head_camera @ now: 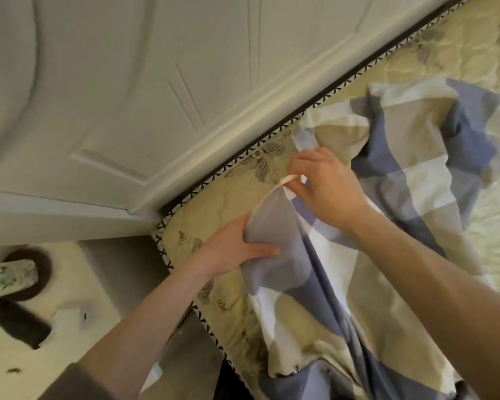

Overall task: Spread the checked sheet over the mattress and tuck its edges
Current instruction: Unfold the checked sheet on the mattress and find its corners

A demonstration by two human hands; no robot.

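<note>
The left hand point(237, 249) is closed on a bunched fold of the blue, white and beige checked cotton sheet point(410, 157), thumb lying across the top of the cloth and the fingers hidden beneath it. The right hand point(326, 183) pinches the sheet's narrow white hem between thumb and fingertips, lifting it just above the mattress corner. Both forearms run out of the bottom of the view, and a brown sleeve shows at the left elbow. The sheet lies crumpled in loose heaps over the cream quilted mattress point(214, 197) with black-and-white piped edging, leaving the corner and far side bare. The mattress butts against a white panelled headboard point(156, 96). Objects on the pale floor at left are too blurred to name.
</note>
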